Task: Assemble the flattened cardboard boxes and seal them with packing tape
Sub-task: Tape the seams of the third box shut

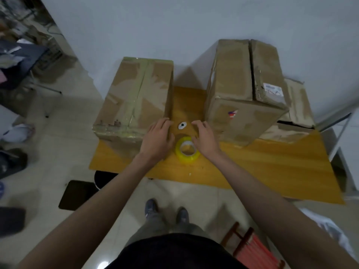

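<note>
We note a pale tiled floor (64, 136) and a plain white wall (155, 26) behind a yellow wooden counter (262, 164). On its left part stands a closed cardboard box (134, 98), its top seam covered with clear tape. On the right stands a taller cardboard box (246, 88), its top flaps meeting along a dark untaped seam, with a white label near its right edge. Behind and right of it lies a third, lower box (295, 113), partly hidden.

The roll of yellow packing tape (188, 150) lies flat on the counter in the gap between the two front boxes, near the counter's front edge. Just beyond it sits a small white disc (182, 125) with a dark centre.

Both hands flank the roll. Our left hand (158, 139) is spread, palm down, fingers against the right front corner of the taped box; it grips nothing. Our right hand (205, 137) hovers with fingers loosely curled, beside the roll's right rim; we cannot tell whether it touches the roll, and it holds nothing. The roll lies between the two wrists.
</note>
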